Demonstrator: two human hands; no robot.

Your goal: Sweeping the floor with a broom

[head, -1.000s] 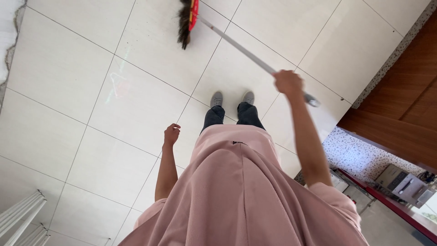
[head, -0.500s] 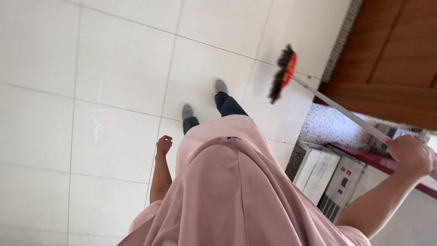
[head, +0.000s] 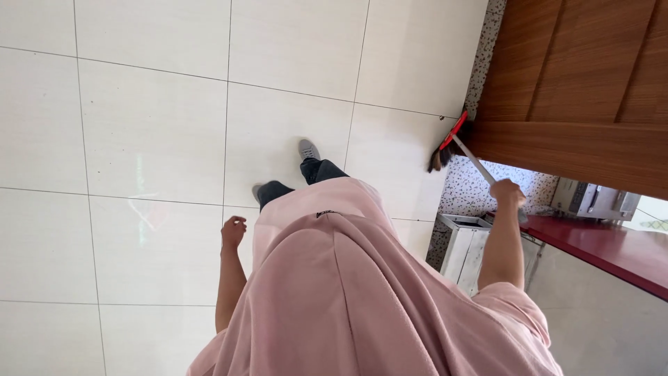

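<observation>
The right hand (head: 510, 193) is closed around the broom (head: 465, 147) handle, its bristles at two o'clock against the speckled strip under the wooden door (head: 577, 83). Working that edge well calls for short, low strokes pulled toward the feet. The left hand (head: 233, 231) hangs loosely curled, empty. A white box (head: 465, 244) sits beside the red counter (head: 612, 251); any labels are unreadable.

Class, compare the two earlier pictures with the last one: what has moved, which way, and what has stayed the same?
The broom swung from the open tiles ahead over to the right, and its head now sits by the wooden door. The right hand went with it and kept its grip on the handle. The left hand stayed empty, loosely curled at the person's side. The feet stayed on the tiled floor.
</observation>
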